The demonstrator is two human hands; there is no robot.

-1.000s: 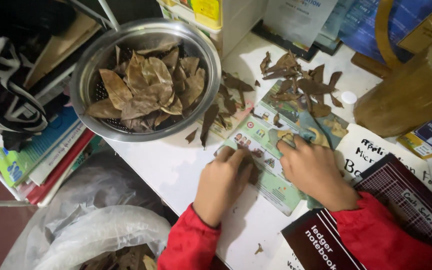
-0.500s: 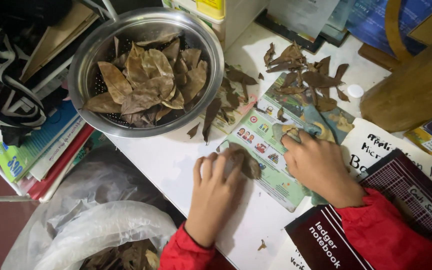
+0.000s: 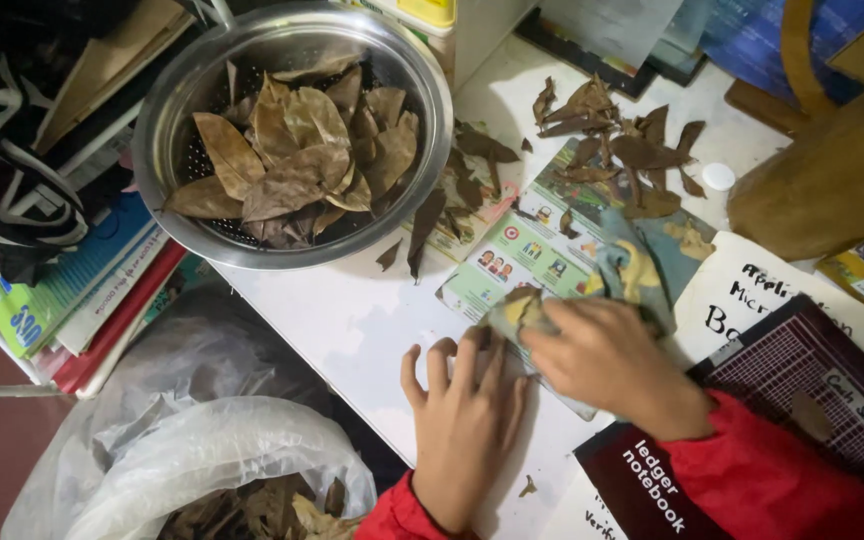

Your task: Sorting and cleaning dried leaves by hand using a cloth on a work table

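- Left hand (image 3: pixel 464 420): bare, no glove, ring or watch visible; nails short and unpainted.
- Right hand (image 3: pixel 607 360): bare, no glove or jewellery visible.
- Left sleeve (image 3: pixel 397 512): red fabric, long, ending at the wrist; only a small part is in view at the lower edge.
- Right sleeve (image 3: pixel 782 475): same red fabric, long, plain, softly creased, no visible print or buttons.

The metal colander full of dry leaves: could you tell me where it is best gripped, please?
Probably at the bare rim of the metal colander, from its left or near edge: the leaves heap in the middle, and the rolled rim overhangs the table edge there.
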